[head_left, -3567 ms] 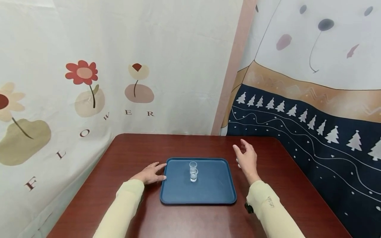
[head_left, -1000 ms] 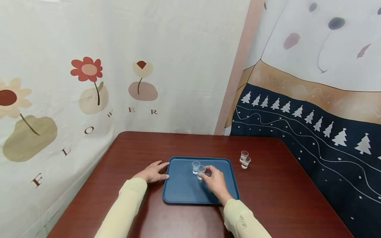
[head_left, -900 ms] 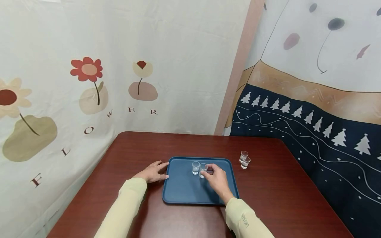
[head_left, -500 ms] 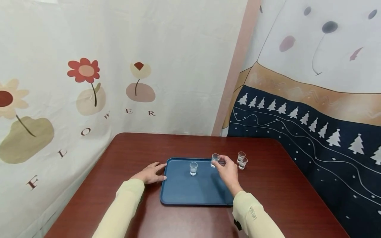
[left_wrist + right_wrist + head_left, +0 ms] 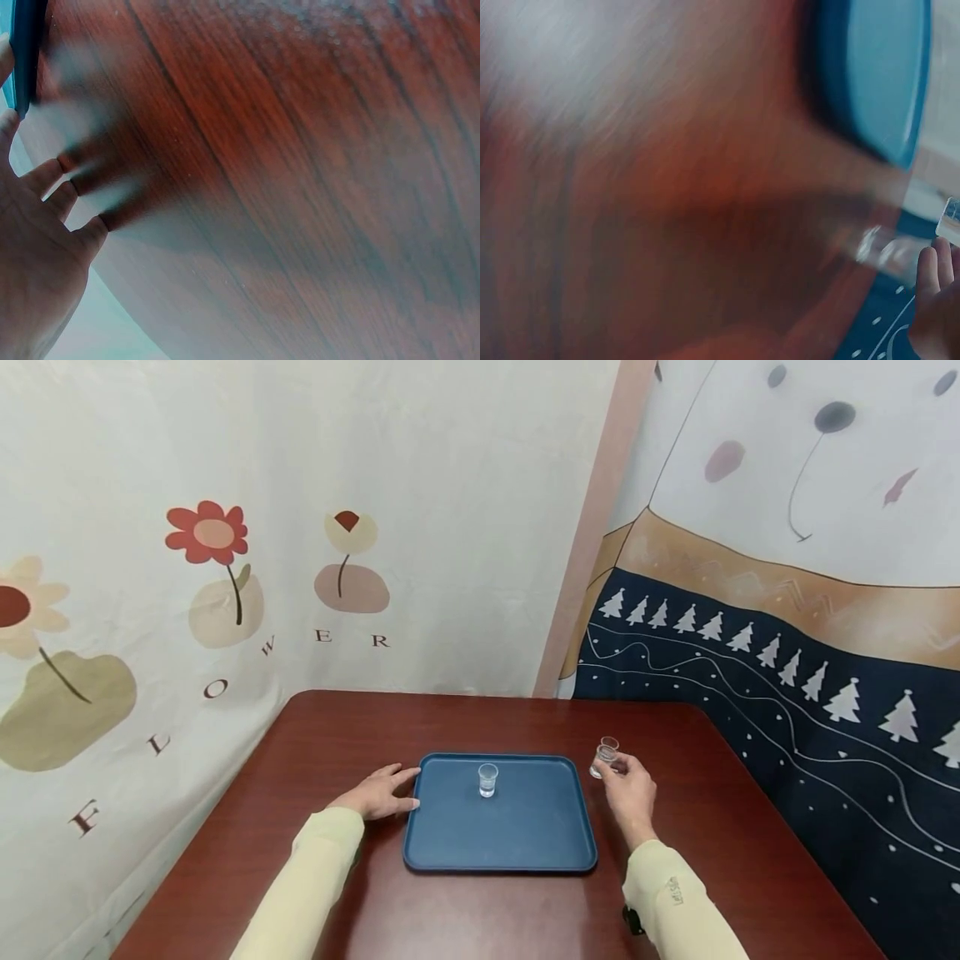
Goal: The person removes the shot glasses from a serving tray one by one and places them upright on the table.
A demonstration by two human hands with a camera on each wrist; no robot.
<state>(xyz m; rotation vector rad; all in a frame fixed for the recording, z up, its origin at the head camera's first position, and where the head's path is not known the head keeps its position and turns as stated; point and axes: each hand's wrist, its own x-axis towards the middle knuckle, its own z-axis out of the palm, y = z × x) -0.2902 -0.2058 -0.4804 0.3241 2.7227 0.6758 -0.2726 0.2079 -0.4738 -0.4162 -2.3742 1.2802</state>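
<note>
A small clear shot glass (image 5: 487, 781) stands upright on the blue tray (image 5: 498, 843). My left hand (image 5: 378, 795) lies beside the tray with spread, relaxed fingers, and its fingertips touch the tray's left rim. To the right of the tray my right hand (image 5: 630, 789) pinches another shot glass (image 5: 600, 763) between thumb and fingers. The rim of a further shot glass (image 5: 610, 743) shows just behind it; the hand hides whatever stands closer in. In the right wrist view the held glass (image 5: 949, 219) is at the right edge, and blurred glass (image 5: 891, 251) stands on the table nearby.
The reddish-brown wooden table (image 5: 465, 910) reaches out on all sides of the tray. Behind it hangs a pale cloth with flower prints (image 5: 465, 527), and a dark blue cloth with white trees (image 5: 720, 668) hangs at the right.
My right hand has lifted one shot glass off the tray and carried it right, past the rim, to the glasses on the table. My left hand has stayed at the tray's left edge.
</note>
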